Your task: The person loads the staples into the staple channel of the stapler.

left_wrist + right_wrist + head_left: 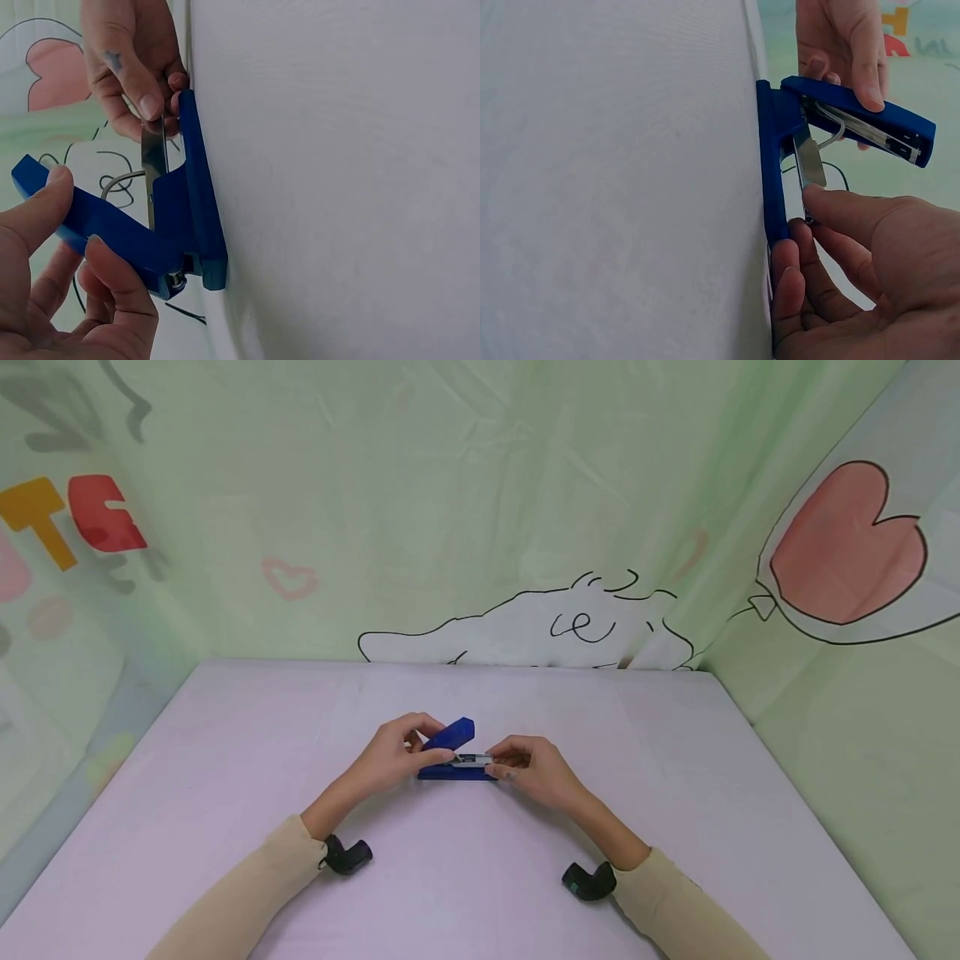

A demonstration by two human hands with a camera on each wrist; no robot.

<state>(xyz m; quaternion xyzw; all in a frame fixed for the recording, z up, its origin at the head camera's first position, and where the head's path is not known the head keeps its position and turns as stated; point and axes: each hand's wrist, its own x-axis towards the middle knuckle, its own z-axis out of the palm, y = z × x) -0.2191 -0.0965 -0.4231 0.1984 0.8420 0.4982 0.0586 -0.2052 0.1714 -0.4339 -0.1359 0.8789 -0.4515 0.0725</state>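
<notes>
A blue stapler (pixel 457 773) rests on the table with its top arm (pixel 97 225) swung up from the base (pixel 201 187). Between the two lies the metal staple magazine (pixel 810 157), with a curved metal piece joining it to the raised arm. My left hand (pixel 392 753) grips the raised arm, thumb on one side and fingers on the other. At the front end, my right hand (pixel 542 770) pinches the magazine between thumb and fingers, its lower fingers against the tip of the base. Inside the raised arm, a metal channel (pixel 885 139) shows in the right wrist view.
The table (pixel 465 877) has a pale cloth cover. A light green curtain (pixel 450 485) with drawings hangs behind it and along the sides. Black wrist mounts (pixel 348 856) sit at both cuffs.
</notes>
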